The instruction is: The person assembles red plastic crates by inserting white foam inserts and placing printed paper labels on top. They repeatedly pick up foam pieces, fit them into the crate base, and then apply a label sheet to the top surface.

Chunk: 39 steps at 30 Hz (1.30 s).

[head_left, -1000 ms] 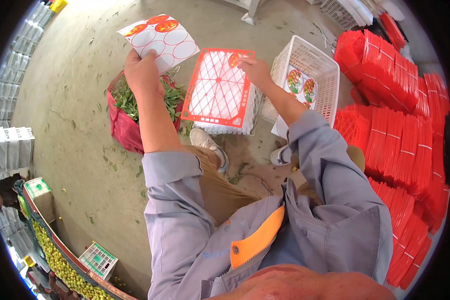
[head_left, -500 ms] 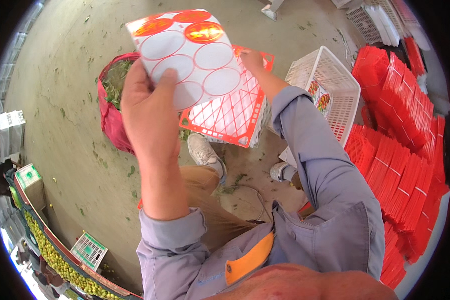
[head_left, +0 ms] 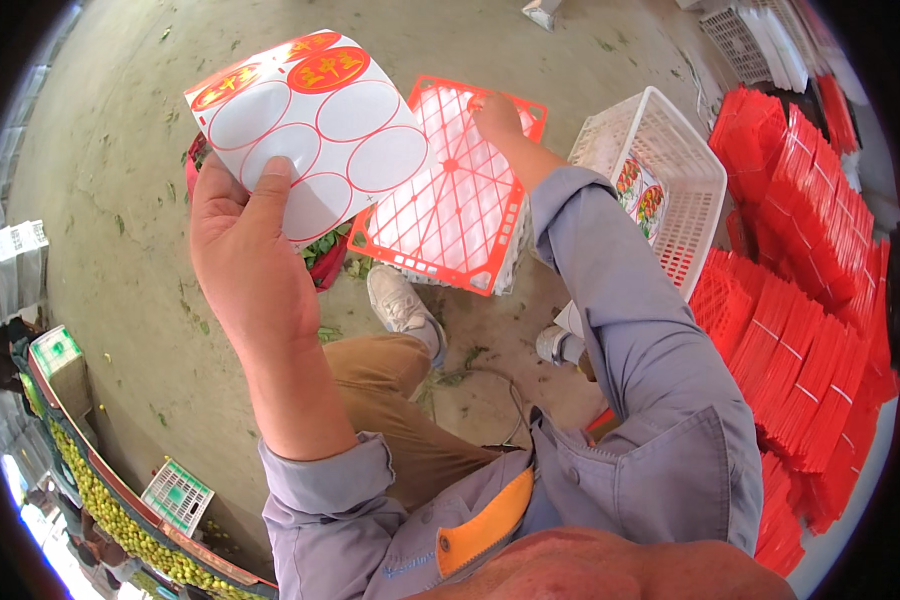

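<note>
Hands: two, both in view. Left hand [head_left: 250,250] is raised and clamped on one sticker sheet [head_left: 310,130], thumb on its face, fingers behind, gripping the sheet's lower left edge. Sheet count: two red round stickers remain along the top edge; five empty white ovals show below them. Sheet hangs in the air above a red bag [head_left: 325,262] of green leaves, of which only a small part shows under the sheet.

Right hand [head_left: 497,115] rests on one red grid lid [head_left: 455,190], fingers closed on its upper right corner. Lid lies tilted on a white crate, whose wall shows only as a strip under the lid's lower edge. Sheet's right edge overlaps the lid's left edge in this view.

White baskets: one open basket [head_left: 685,175] just right of the lid, with printed labels inside; more stacked white baskets [head_left: 755,40] at the upper right. Red lid stacks [head_left: 810,270] fill the right side, too many to count, touching the basket's far side.

Shoes: two, one [head_left: 400,300] below the lid, one [head_left: 560,345] beside the basket. Open concrete floor [head_left: 120,130] lies left of the bag. One green-and-white crate [head_left: 177,493] sits at lower left beside a long trough of green fruit [head_left: 100,495].
</note>
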Motion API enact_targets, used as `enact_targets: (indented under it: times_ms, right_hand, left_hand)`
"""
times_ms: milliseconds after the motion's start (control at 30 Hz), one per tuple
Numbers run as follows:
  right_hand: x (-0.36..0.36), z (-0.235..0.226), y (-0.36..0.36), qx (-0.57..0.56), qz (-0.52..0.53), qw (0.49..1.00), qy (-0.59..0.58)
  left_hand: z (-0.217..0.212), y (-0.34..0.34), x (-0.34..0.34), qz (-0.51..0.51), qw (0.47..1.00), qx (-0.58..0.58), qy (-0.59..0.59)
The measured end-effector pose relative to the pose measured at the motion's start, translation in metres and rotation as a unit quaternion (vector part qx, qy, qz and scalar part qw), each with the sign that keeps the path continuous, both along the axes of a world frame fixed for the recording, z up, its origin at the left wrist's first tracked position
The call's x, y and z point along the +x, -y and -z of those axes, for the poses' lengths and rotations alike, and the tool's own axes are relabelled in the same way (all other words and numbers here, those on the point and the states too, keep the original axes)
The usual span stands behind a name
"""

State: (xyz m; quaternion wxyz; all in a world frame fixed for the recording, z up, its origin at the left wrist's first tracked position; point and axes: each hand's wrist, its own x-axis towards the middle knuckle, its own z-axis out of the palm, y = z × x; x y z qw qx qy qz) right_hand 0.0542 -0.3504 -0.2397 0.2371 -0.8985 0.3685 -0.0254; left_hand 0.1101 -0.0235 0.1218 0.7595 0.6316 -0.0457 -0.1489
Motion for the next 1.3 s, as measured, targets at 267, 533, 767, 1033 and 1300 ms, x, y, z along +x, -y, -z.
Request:
enact_targets:
  times_ms: [267,533,767,1033,1300]
  right_hand:
    - [0.005,0.012,0.001,-0.007,0.04,0.999,-0.018]
    - [-0.006,-0.008,-0.021,-0.083,0.008,0.993,-0.088]
    - [-0.013,0.001,-0.021,-0.134,-0.064,0.98,-0.13]
    - [-0.032,-0.069,-0.025,-0.169,-0.139,0.974,0.054]
    - [-0.15,-0.29,-0.118,0.217,-0.003,0.916,0.337]
  left_hand:
    - [0.0,0.003,-0.003,0.024,1.0,-0.011,0.001]
    - [-0.001,-0.001,-0.001,0.017,1.0,-0.017,0.0]
    - [-0.001,0.0,-0.004,0.032,0.999,-0.024,-0.008]
    - [0.006,0.008,-0.01,0.099,0.995,-0.026,-0.009]
    - [0.004,0.017,-0.031,0.219,0.975,-0.031,-0.031]
